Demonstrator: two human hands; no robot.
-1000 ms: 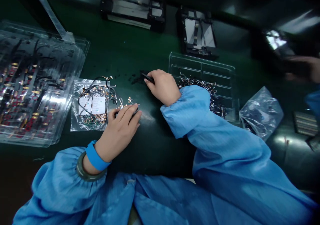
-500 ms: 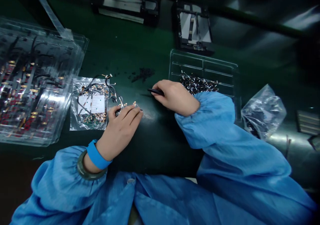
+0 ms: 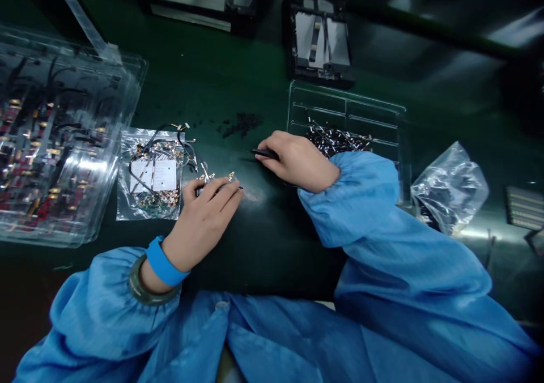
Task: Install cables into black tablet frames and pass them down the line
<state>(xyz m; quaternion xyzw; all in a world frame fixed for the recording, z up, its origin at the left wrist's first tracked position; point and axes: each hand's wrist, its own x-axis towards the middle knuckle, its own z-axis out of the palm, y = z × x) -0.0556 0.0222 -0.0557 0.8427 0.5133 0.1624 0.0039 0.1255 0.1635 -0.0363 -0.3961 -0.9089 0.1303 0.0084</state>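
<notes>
My left hand (image 3: 209,210) rests low over the table, its fingers bent together on small flex cables (image 3: 230,176) whose gold-coloured ends poke out past the fingertips. Most of those pieces are hidden beneath the fingers. In my right hand (image 3: 300,162), closed in a pinch, are black tweezers (image 3: 264,153), their tip pointing left. Between and beyond the hands lies a small heap of black bits (image 3: 243,124). Left of my left hand, several dark cables (image 3: 140,170) lie across a clear bag (image 3: 127,210) of small gold and green parts with a white label.
Clear trays (image 3: 91,213) full of flex cables are stacked at the far left. Behind my right hand, a clear tray (image 3: 352,101) holds many small black-and-white pieces. A crumpled plastic bag (image 3: 454,187) lies right. Two black fixtures, one a framed block (image 3: 318,77), stand at the back.
The view has shifted slightly. Both hands keep nearly the same place and grip; the tweezers still point left.
</notes>
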